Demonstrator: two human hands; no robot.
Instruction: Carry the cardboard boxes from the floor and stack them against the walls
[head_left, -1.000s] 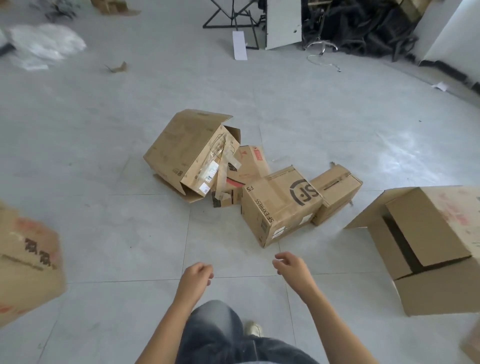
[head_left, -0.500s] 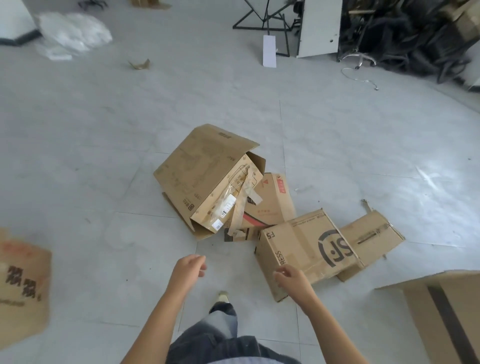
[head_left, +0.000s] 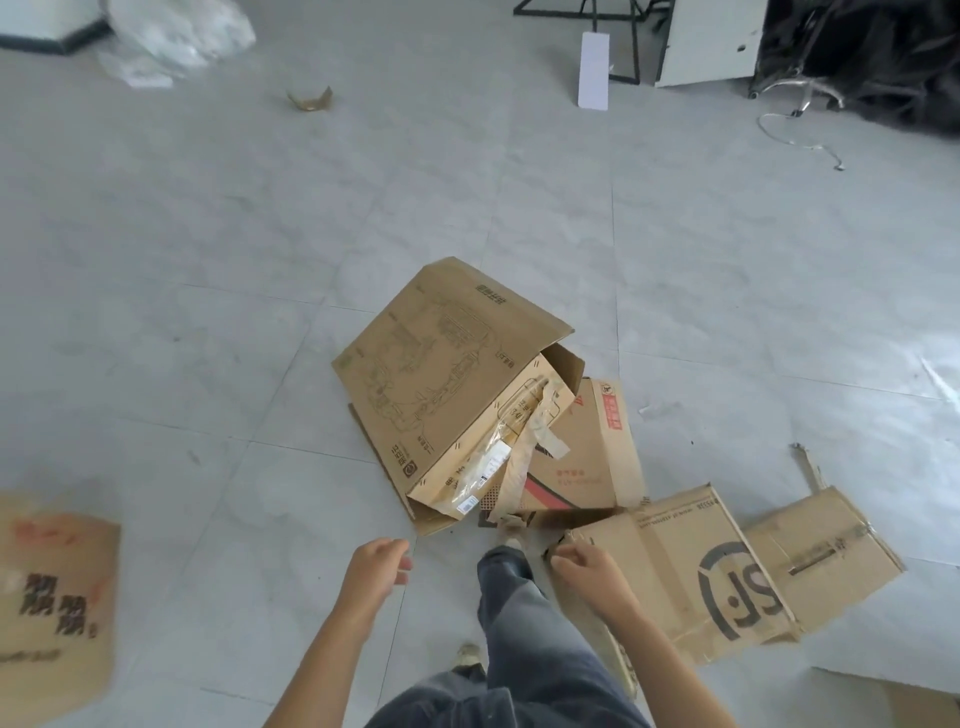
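A cluster of cardboard boxes lies on the grey tiled floor in front of me. The large tilted box with torn tape leans over a flatter box with red print. Right of them sits the box with the round black logo, and a smaller box beyond it. My left hand hovers loosely curled, holding nothing, just below the large box's near corner. My right hand hangs over the near left corner of the logo box, fingers curled; whether it touches the box is unclear.
Another printed box lies at the left edge and a box corner shows at bottom right. My leg steps between my hands. Far off are white plastic wrap, a cardboard scrap, a black metal frame and piled black chairs.
I have walked closer to the boxes, so they now fill more of the lower view. Both hands have come down nearer the large box and the logo box.
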